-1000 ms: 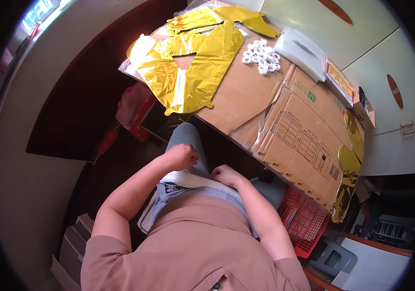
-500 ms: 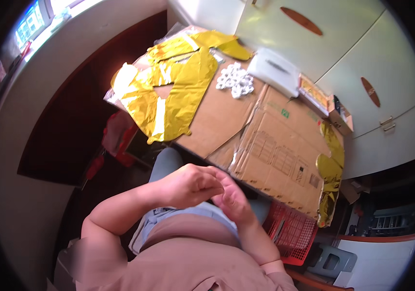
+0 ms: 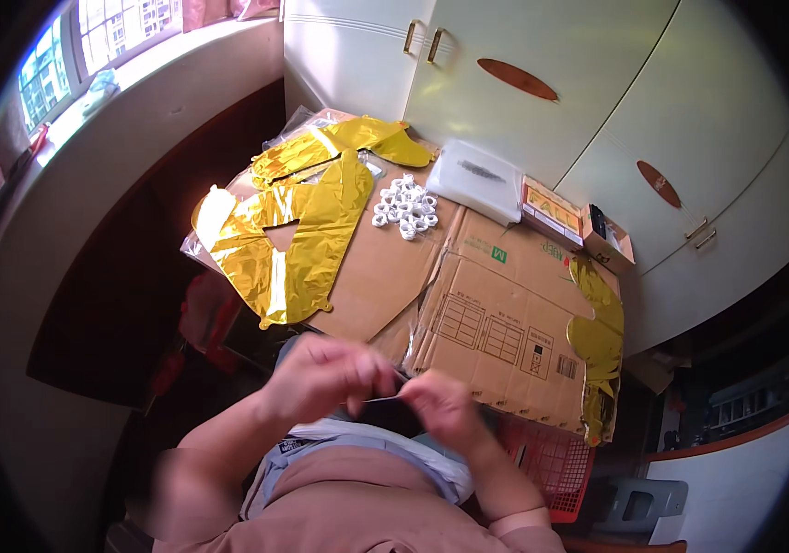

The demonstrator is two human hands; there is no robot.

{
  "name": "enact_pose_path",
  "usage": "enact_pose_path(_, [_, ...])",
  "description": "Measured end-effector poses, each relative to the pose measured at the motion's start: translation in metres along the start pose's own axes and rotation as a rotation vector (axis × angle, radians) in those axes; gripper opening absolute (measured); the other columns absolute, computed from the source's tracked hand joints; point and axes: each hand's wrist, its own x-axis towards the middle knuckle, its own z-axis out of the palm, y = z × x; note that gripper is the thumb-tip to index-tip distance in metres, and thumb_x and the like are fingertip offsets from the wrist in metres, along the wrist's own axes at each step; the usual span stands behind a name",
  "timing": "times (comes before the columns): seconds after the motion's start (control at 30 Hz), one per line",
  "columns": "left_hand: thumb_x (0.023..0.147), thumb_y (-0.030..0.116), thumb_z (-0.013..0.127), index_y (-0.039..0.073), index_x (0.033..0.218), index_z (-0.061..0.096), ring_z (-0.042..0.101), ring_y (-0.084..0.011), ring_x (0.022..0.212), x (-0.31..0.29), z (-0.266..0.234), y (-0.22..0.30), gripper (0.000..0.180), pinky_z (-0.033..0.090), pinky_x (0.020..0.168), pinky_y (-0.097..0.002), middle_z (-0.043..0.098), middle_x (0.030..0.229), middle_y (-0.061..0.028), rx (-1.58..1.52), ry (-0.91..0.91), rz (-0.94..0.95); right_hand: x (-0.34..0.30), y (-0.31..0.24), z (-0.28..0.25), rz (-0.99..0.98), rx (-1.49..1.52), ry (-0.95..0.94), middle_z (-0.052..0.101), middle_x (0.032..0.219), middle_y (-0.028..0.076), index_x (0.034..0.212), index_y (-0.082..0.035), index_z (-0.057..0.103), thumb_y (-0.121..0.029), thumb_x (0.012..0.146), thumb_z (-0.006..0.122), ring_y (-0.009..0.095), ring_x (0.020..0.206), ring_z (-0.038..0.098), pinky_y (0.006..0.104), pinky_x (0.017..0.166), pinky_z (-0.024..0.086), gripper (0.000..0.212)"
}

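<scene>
Nearest to us was the brown T-shirt (image 3: pixel 394 530), with the two bare hands raised just above the lap. The left hand (image 3: pixel 325 376) was curled, its fingertips drawn together; the right hand (image 3: pixel 442 405) was bent the same way, thumb and finger closed. Between them — near the table's front edge — ran a thin, straight, narrow strip (image 3: pixel 382 399), pinched at both ends; motion blur kept us from telling what it was.

Low on the right we saw a red plastic lattice basket (image 3: pixel 565 472). Beyond the hands, flattened brown cardboard (image 3: pixel 468 286) covered the tabletop. On its left lay a flat gold foil piece with a triangular opening (image 3: pixel 325 244), and at its right edge a curving gold foil piece (image 3: pixel 602 318). Farther back sat a cluster of small white rings (image 3: pixel 405 208), with another gold foil piece (image 3: pixel 311 158) behind and to the left. Along the back stood a whitish, translucent flat package (image 3: pixel 473 189) and a small open cardboard box (image 3: pixel 608 241) — both before pale, glossy cabinets (image 3: pixel 578 55).
</scene>
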Motion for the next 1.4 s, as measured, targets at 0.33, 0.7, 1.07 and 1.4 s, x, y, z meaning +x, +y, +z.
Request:
enact_pose_path(0.33, [0.095,0.014,0.058,0.002,0.100,0.069,0.055,-0.0061,0.057,-0.001,-0.004,-0.019,0.017,0.044,0.051,-0.0203,0.070,0.090,-0.0044,0.238,-0.136,0.089,0.020,-0.004,-0.010,-0.040,0.087,-0.145,0.058,0.074,0.011,0.085,-0.001,0.062,-0.006,0.088,0.063,0.022,0.065,0.058,0.0314,0.060,0.047,0.006])
enact_pose_path(0.7, [0.092,0.013,0.061,-0.002,0.093,0.068,0.065,-0.0174,0.077,-0.007,0.007,0.008,0.016,0.050,0.069,-0.0278,0.068,0.082,-0.0136,0.066,-0.256,0.088,0.031,-0.003,-0.004,-0.034,0.098,-0.117,0.058,0.071,0.011,0.085,-0.001,0.059,-0.008,0.092,0.058,0.020,0.063,0.058,0.0301,0.060,0.047,0.011])
enact_pose_path(1.07, [0.094,0.011,0.059,0.001,0.097,0.070,0.060,-0.0100,0.063,-0.010,0.003,-0.035,0.015,0.048,0.054,-0.0226,0.068,0.090,-0.0078,0.331,-0.186,-0.150,0.042,-0.034,-0.030,-0.150,-0.172,0.077,0.057,0.072,0.011,0.084,-0.006,0.060,-0.004,0.089,0.060,0.028,0.064,0.060,0.0340,0.058,0.047,0.005])
enact_pose_path(1.4, [0.095,0.010,0.056,0.001,0.101,0.069,0.058,-0.0076,0.058,-0.002,0.005,-0.023,0.016,0.049,0.055,-0.0214,0.069,0.088,-0.0064,0.390,-0.216,0.049,0.037,-0.029,-0.029,-0.142,0.025,-0.113,0.057,0.074,0.012,0.084,-0.001,0.060,-0.005,0.085,0.063,0.028,0.066,0.058,0.0333,0.062,0.047,0.005])
